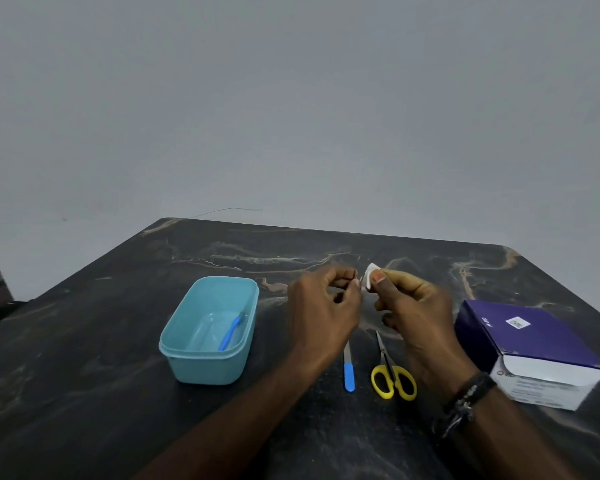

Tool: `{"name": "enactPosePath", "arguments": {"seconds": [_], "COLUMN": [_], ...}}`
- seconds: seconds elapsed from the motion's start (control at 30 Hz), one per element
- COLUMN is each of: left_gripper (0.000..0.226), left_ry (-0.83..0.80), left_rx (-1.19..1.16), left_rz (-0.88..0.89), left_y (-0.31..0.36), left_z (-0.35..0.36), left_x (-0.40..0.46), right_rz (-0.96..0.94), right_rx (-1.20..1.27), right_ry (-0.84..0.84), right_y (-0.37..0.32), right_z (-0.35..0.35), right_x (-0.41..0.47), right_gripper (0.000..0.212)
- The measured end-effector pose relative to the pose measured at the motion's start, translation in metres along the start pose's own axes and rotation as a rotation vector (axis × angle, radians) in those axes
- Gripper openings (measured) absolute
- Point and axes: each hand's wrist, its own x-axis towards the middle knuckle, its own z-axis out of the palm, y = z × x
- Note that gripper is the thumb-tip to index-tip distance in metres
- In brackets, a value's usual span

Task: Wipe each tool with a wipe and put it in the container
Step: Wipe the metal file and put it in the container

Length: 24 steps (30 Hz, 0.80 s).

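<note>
Head view, white wipe (372,276) pinched in right hand (416,306) fingertips, left hand (323,306) just beside, fingers curled round a small, thin tool (360,280), teal container (210,329) left of both hands.

the only readable print is on the purple and white box (530,344), lying just beside the right hand (413,306) on its outer side. on the purple top, a small white logo reads "bd". near it sits a small white sticker with a code, too small to read. the white front face of the box shows the start of the same logo and lines of grey print, blurred beyond reading.
</note>
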Motion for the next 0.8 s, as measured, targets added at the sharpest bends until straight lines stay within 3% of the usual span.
{"name": "enactPosePath", "arguments": {"seconds": [0.33, 0.8], "left_gripper": [0.008, 0.015], "left_ry": [0.014, -0.095], "left_rx": [-0.051, 0.025], "left_rz": [-0.043, 0.016], "left_y": [-0.0030, -0.0070], "left_z": [0.0005, 0.0023], "left_x": [0.0014, -0.0018], "right_rz": [-0.016, -0.030], "right_rx": [-0.032, -0.043], "right_ry": [0.000, 0.013], "right_y": [0.0029, 0.0024], "right_z": [0.0003, 0.0016], "right_x": [0.0022, 0.0006], "right_gripper": [0.011, 0.010]}}
